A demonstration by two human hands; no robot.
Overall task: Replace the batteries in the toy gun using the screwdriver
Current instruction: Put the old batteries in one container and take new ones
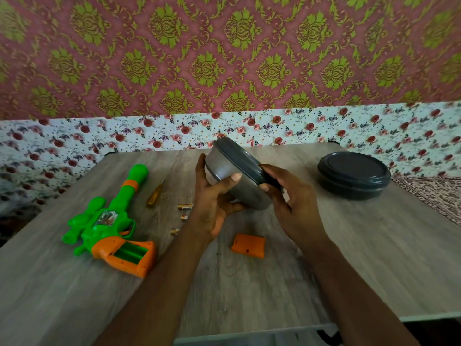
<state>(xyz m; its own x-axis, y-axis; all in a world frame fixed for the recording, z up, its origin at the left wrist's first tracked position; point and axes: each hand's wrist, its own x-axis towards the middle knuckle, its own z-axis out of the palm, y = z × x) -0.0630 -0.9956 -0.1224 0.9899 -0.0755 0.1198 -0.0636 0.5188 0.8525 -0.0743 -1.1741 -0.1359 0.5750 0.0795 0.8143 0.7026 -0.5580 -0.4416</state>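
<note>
A green and orange toy gun (107, 221) lies on the left of the wooden table (349, 258), its orange grip's battery bay open. The orange battery cover (248, 245) lies apart near the middle. A yellow-handled screwdriver (154, 194) rests just right of the gun's barrel. Three small batteries (185, 206) lie between the gun and my left arm. My left hand (214, 203) holds a round grey lidded container (237, 174), tilted, above the table. My right hand (291, 203) grips the dark lid's rim on the right side.
A second dark grey round lidded container (353, 174) stands at the back right of the table. A floral cloth wall rises right behind the table. The table's front edge runs near the bottom right.
</note>
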